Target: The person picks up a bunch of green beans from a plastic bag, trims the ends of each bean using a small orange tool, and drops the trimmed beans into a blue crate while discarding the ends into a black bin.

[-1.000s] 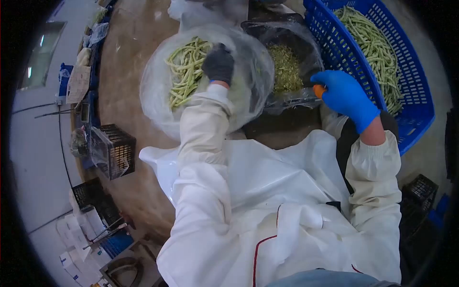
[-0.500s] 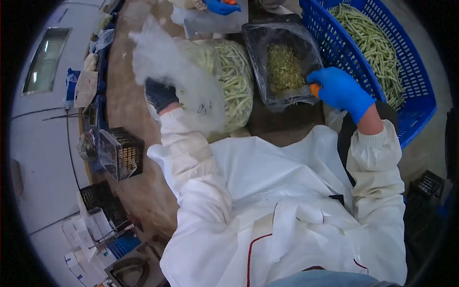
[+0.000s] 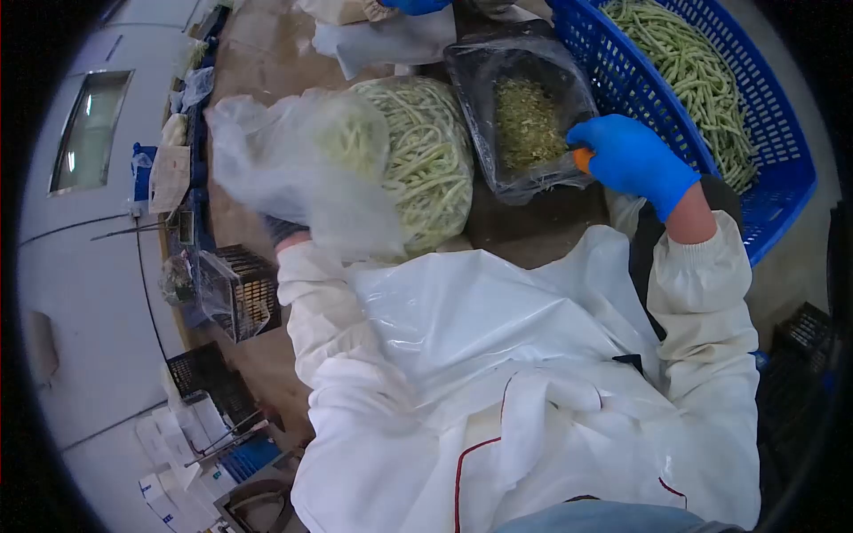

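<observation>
My left hand [image 3: 281, 229], in a dark glove, is mostly covered by a clear plastic bag [image 3: 355, 209]; its fingers are hidden. The bag's loose mouth spreads left, and its right part is full of pale green beans [image 3: 431, 169]. My right hand [image 3: 633, 164], in a blue glove, is closed around the orange handle of a knife [image 3: 582, 161]. The short blade is partly visible over the near edge of a black tray [image 3: 475, 98] lined with clear plastic. Chopped green trimmings [image 3: 526, 124] lie in that tray.
A blue perforated crate [image 3: 613, 62] of long green beans [image 3: 689, 75] stands at the right. Across the brown table [image 3: 267, 53], a person's blue-gloved hand [image 3: 416, 4] shows at the top edge. A black crate [image 3: 240, 293] sits at the left.
My left hand has moved down and slightly left, under the plastic. The bag's raised mouth has dropped and spread left. My right hand stays almost in place with the knife.
</observation>
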